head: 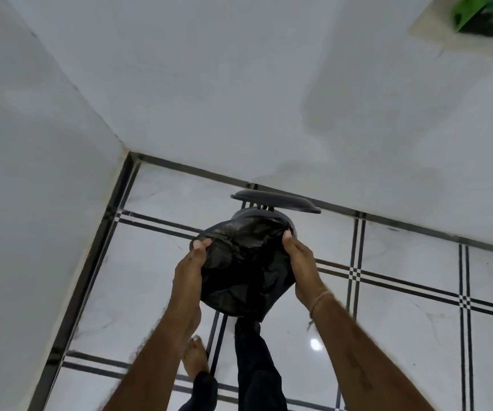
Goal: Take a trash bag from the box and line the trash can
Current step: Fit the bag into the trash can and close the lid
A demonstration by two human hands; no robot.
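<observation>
My left hand (190, 264) and right hand (300, 262) both grip the black trash bag (245, 271), one on each side of its mouth. The fingers (202, 245) of my left hand are clamped on the bag's left edge, thumb on top and the rest curled under the plastic out of sight. My right fingers (288, 240) pinch the right edge the same way. The bag bulges crumpled between my two sets of fingers, and it covers most of the trash can (245, 214) directly beneath them. Only the can's grey rim peeks out just beyond my fingertips and beside my right thumb. I cannot tell whether the plastic is tucked over that rim yet.

The can's lid (274, 200) stands open just past my fingers, against the foot of the white wall (239, 84). Far beyond my right fingers, up at the corner, a blurred green box (483, 19) sits on a pale ledge.

Below my hands lies the glossy white tiled floor (402, 336) with dark stripes. My bare foot (194, 360) and a dark trouser leg (251, 357) show between my forearms. A pale thread (319, 301) circles my right wrist.
</observation>
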